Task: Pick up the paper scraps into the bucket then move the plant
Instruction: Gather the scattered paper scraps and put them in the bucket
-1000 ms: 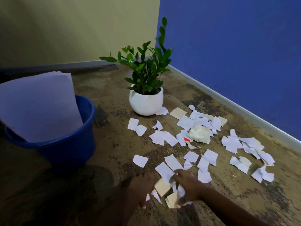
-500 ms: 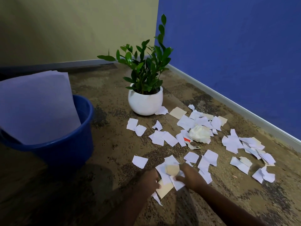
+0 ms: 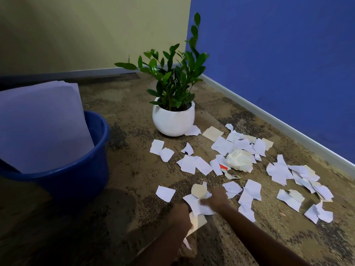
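Right hand [image 3: 217, 200]: fingers curled, gripping a bunch of white paper scraps [image 3: 201, 166] with one beige piece standing up from the bunch. Left hand [image 3: 180, 217]: fingers curled over a beige scrap and a white one that hangs below; the grip itself is partly hidden.

Loose scraps: torn, irregular, mostly white, a few beige. They lie flat on the mottled brown floor [image 3: 134, 169] with no common long axis, ahead of the hands and out to the right of the right hand. Well over twenty; overlaps prevent an exact count. Among them are one crumpled wad [image 3: 239, 160] and one red fragment [image 3: 222, 166].

Bucket [image 3: 76, 181]: one, blue, upright, mouth up, left of the left hand. Large pale sheets [image 3: 42, 127] stand tilted inside.

Plant [image 3: 172, 79]: one, upright, glossy green leaves, in a round white pot [image 3: 172, 121] beyond both hands. A scrap touches the pot's base.
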{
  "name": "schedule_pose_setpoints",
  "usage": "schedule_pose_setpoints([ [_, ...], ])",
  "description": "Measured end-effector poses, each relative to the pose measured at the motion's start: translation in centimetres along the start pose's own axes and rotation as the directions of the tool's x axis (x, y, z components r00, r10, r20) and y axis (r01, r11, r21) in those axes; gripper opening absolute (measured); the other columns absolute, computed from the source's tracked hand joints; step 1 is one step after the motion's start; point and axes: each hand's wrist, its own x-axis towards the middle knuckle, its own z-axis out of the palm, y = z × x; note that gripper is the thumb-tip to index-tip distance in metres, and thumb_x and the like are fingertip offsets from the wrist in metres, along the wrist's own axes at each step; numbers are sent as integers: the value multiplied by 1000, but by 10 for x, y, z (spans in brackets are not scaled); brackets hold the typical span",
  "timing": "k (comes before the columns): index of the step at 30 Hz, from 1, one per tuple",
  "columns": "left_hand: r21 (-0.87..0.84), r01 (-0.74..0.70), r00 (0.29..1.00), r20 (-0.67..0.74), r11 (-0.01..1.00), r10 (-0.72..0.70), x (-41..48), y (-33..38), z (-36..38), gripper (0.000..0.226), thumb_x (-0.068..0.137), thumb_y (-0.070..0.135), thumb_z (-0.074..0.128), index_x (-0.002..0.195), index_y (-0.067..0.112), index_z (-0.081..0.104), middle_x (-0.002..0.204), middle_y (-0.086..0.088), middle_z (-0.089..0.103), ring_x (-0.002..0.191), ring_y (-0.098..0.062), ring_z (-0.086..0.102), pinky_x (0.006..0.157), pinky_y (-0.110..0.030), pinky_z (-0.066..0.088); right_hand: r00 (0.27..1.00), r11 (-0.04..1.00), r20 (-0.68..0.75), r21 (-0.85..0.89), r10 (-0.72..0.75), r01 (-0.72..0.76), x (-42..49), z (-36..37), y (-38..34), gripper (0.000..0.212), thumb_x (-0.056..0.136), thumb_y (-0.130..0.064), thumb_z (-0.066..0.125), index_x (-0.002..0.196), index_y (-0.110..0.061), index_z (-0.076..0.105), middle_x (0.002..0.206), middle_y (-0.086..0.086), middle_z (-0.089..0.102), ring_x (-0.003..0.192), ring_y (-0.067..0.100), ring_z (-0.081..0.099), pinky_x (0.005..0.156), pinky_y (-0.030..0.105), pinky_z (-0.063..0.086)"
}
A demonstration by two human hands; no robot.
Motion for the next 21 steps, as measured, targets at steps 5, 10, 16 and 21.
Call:
schedule_pose_setpoints([
  [5, -21, 58, 992, -110, 998, -60, 10, -17, -11, 49, 89, 26, 62, 131, 5, 48, 140, -11, 48, 132, -22, 46, 105, -28, 39, 999, 995, 10, 90, 46, -47, -1, 2, -4, 68, 80, -28, 72, 137, -6, 42, 148, 11, 41, 132, 24, 42, 106, 32, 36],
  [10, -171, 95, 966, -222, 981, -132, 10, -23, -47, 43, 92, 20, 59, 132, 9, 52, 138, -8, 55, 128, -21, 51, 104, -26, 39, 989, 989, -97, 78, -115, 123, -8, -14, -35, 60, 87, -29, 65, 138, -6, 42, 142, 11, 49, 126, 25, 48, 95, 29, 40],
  [16, -322, -21, 868, -476, 947, -143, -8, -23, -111, 31, 96, 17, 49, 124, 6, 55, 126, -12, 61, 116, -24, 59, 97, -33, 46, 919, 902, -260, 242, -296, 358, -24, -41, -111, 54, 86, -22, 67, 132, -1, 48, 133, 16, 55, 117, 29, 53, 82, 28, 38],
  [21, -337, -202, 692, -713, 920, -110, -25, -24, -176, 31, 97, 15, 48, 126, 6, 52, 124, -14, 61, 112, -25, 59, 88, -34, 49, 818, 751, -384, 352, -428, 558, -42, -62, -188, 50, 85, -20, 68, 127, 0, 50, 128, 15, 58, 119, 31, 52, 83, 28, 39],
])
